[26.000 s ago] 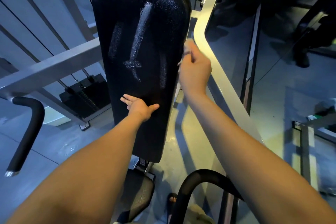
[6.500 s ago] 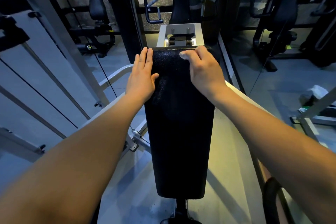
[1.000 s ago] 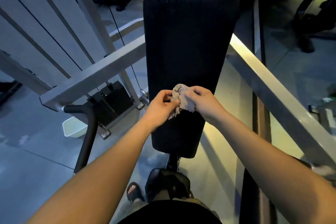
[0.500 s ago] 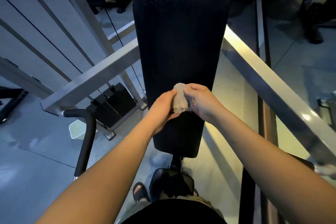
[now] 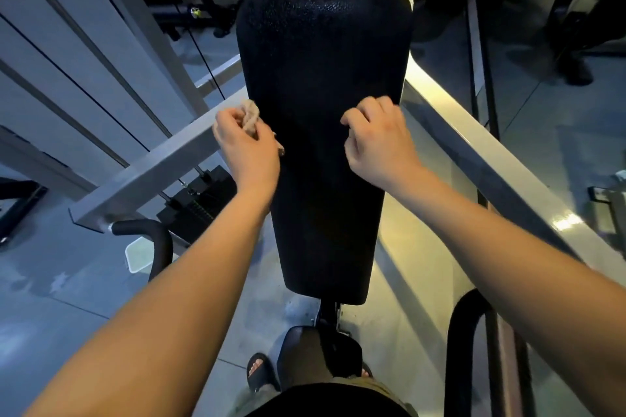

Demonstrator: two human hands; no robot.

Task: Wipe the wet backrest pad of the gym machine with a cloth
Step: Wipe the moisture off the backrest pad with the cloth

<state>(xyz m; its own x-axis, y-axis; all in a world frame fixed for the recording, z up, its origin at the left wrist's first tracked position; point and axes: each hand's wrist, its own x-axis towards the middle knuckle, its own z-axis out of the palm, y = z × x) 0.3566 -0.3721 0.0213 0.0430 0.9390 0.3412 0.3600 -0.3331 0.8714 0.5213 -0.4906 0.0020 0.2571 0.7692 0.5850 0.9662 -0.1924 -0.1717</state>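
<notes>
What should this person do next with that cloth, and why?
Probably bring the cloth, bunched in the left hand at the left edge of the backrest pad, onto the pad and sweep upward: the cloth is barely over the pad, and the top part glistens as if wet.

The face of the backrest pad (image 5: 321,61) lies open between your left hand (image 5: 247,149), gripping the cloth (image 5: 252,113) at its left edge, and your curled right hand (image 5: 376,142), and above both to the top. The grey left bar (image 5: 152,173) passes behind your left hand; the right bar (image 5: 481,159) slants just beside the pad's right edge.
</notes>
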